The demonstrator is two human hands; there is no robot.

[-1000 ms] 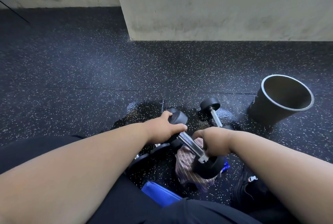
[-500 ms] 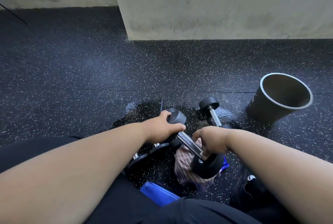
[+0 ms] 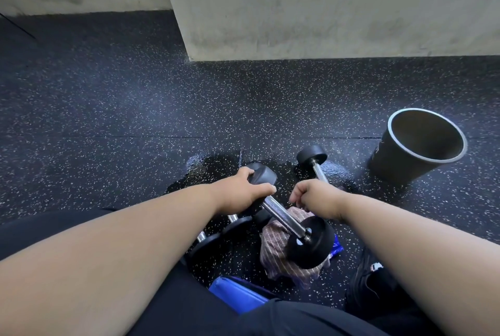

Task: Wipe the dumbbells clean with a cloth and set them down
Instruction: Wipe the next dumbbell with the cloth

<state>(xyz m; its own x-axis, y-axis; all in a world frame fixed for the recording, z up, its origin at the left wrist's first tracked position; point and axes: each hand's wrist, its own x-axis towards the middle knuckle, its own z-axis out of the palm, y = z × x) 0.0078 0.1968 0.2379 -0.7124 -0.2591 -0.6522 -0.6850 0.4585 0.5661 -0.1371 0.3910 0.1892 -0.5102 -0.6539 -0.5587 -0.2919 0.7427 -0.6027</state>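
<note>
Floor: black speckled rubber floor below a pale wall, with a wet patch under the work.
Landmark: the held dumbbell, lifted off the floor in front of the person.
Long axis: runs from the far-left head down to the near-right head.
Left hand: clasps the far head, fingers curled over it.
Right hand: just right of the shaft, fingers curled; whether it pinches the cloth cannot be told.
Cloth: striped, bunched under the near head.
Second dumbbell: beyond the held one, on the floor.
Bucket: far right of it.
Next move, as I judge: the right hand is nearer the bare shaft and cloth.
</note>
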